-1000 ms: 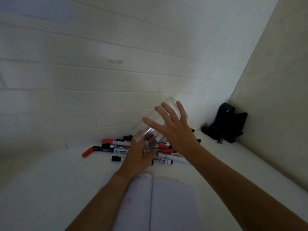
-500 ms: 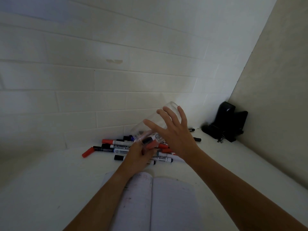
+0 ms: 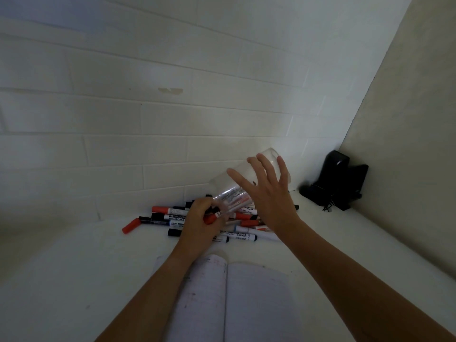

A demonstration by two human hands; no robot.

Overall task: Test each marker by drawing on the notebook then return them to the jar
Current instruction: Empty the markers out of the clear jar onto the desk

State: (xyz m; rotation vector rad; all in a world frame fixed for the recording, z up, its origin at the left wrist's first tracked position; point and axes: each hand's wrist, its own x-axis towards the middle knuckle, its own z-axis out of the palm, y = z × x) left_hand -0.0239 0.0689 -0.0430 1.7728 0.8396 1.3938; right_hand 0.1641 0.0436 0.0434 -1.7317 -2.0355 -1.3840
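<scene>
Head view | centre of frame: right hand (image 3: 270, 203) wrapped around tilted clear plastic jar (image 3: 237, 186), mouth lower left | left hand (image 3: 201, 222) gripping red-capped white marker (image 3: 212, 217) at jar mouth | loose red and black whiteboard markers (image 3: 172, 217) piled behind | open lined notebook (image 3: 256, 304) at bottom centre on white table (image 3: 61, 280)

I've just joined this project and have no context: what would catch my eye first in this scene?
The clear jar, tipped on its side above the white table, with the right hand spread over it and the left hand at its mouth gripping markers. Behind the hands, a heap of red and black markers lies against the wall. An open notebook lies nearest the camera, between the forearms.
</scene>
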